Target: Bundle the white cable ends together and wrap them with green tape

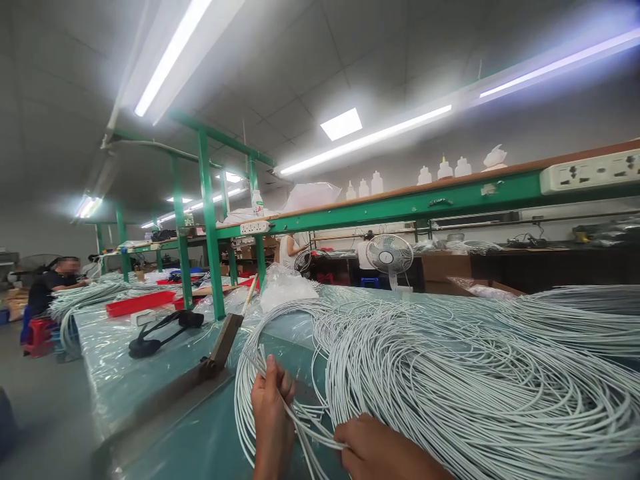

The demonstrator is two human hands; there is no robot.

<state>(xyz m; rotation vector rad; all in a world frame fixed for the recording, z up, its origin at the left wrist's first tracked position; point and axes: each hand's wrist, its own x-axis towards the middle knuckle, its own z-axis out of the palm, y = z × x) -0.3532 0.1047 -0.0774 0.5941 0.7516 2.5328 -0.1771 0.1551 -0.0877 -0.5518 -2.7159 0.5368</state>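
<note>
My left hand [271,400] is closed round a small bunch of thin white cables [304,427], their cut ends sticking up past the thumb. Lower and to the right, my right hand [373,445] is closed on the same strands farther along, its fingers partly hidden from view. A large coiled heap of white cables [425,373] spreads over the bench just beyond and right of my hands. One looser loop of cable [243,393] curves round behind my left hand.
A metal bar with a block [223,343] lies left of my hands, near a black strap [165,333] and red tray [140,303]. Green posts [210,227] carry a shelf with white bottles [376,183]. Beyond stand a fan [390,257] and seated people [55,280].
</note>
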